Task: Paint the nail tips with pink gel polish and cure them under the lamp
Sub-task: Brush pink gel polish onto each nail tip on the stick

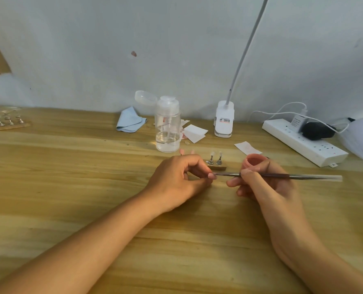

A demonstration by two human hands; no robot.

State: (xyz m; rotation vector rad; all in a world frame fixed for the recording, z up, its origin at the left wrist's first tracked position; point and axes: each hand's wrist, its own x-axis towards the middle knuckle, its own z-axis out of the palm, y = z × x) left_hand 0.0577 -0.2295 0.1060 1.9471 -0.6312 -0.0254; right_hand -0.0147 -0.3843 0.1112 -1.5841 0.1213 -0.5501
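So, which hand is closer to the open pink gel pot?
Right. The right hand, holding the brush, lies just in front of the pink gel pot; the left hand, pinching a nail tip, is farther left, past the stand.

1. The table [70, 187] is of pale wooden planks and runs along a grey wall.
2. At its far left corner lies a board [6, 123] with small metal stands on it.
3. Toward the back in the middle sits a crumpled blue cloth [129, 120]. Just beside it stands a clear pump bottle [167, 128], its lid flipped open and a little liquid in the bottom.
4. White paper squares [194, 132] lie right of the bottle, and one paper scrap [246, 147] lies nearer the front.
5. A white lamp base [224, 122] stands behind them, its thin neck rising upward.
6. A white power strip [303, 142] lies slantwise at the right.
7. Mid-table, a small wooden block [217, 167] holds two stands with clear tips. An open pink jar [252, 162] sits to its right.
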